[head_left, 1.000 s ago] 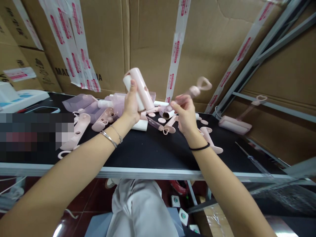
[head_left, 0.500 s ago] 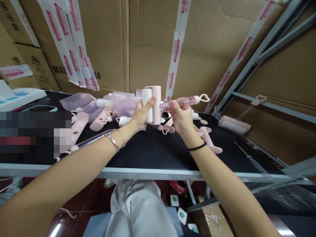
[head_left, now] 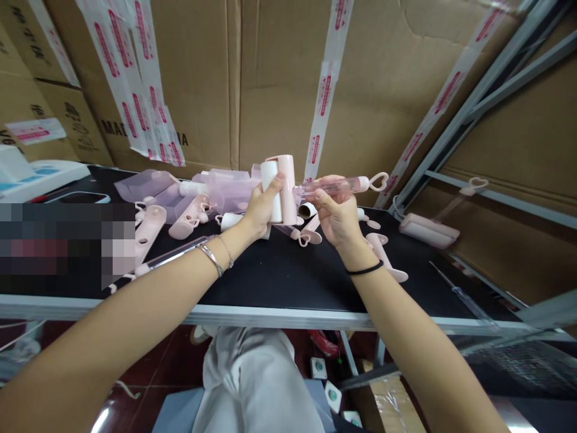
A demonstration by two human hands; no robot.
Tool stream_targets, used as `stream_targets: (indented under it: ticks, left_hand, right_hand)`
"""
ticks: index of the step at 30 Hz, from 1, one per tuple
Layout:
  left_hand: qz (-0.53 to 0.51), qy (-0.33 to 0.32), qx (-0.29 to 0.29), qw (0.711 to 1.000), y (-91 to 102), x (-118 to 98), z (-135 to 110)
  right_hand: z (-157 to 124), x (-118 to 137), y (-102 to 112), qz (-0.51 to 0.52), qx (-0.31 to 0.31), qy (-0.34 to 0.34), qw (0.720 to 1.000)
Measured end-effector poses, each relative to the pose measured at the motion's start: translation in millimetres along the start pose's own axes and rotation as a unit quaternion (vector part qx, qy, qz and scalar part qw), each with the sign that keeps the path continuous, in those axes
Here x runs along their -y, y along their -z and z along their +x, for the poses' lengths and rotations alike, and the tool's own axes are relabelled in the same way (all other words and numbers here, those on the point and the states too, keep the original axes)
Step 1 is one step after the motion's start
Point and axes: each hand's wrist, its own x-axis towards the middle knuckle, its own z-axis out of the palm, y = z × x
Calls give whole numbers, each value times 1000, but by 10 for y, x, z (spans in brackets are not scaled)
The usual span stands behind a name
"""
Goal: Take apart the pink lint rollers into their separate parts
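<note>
My left hand (head_left: 261,207) is wrapped round a lint roller head (head_left: 288,189), a pink holder with a white sticky roll (head_left: 271,192) in it, held upright above the table. In my right hand (head_left: 338,213) is a clear pink handle (head_left: 342,186) with a heart-shaped loop at its right end, gripped between thumb and fingers. The handle lies roughly level, its left end at the side of the pink holder. Whether that end is seated in the holder I cannot tell. Behind my hands are loose pink holders (head_left: 189,216) and translucent purple covers (head_left: 223,189).
On the black table (head_left: 288,276), a pink holder (head_left: 385,257) lies beside my right wrist. Farther right are an assembled lint roller (head_left: 430,230) and a screwdriver (head_left: 460,291). A white device (head_left: 45,175) stands at the left. Cardboard (head_left: 274,78) walls the back; a metal frame (head_left: 451,114) rises at right.
The handle has turned nearly level, and its left end now meets the holder's side. My right hand has shifted slightly right and down. My left hand keeps its grip.
</note>
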Motion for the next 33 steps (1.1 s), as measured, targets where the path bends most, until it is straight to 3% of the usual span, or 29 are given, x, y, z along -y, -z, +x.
stream_targets:
  ticks: [9, 19, 22, 28, 33]
  left_hand:
    - [12, 9, -23, 1000, -39, -2, -27]
    - [15, 0, -1, 1000, -69, 8, -76]
    - [19, -1, 5, 1000, -53, -2, -54]
    - [38, -4, 1, 999, -2, -37, -13]
    - [16, 17, 5, 1000, 27, -8, 15]
  right_hand:
    - [20, -39, 66, -38, 10, 34, 999]
    - [-7, 27, 85, -56, 37, 48, 997]
    - [-14, 66, 67, -37, 51, 36, 997]
    - [-46, 100, -5, 20, 100, -62, 993]
    - [-29, 98, 34, -27, 61, -27, 997]
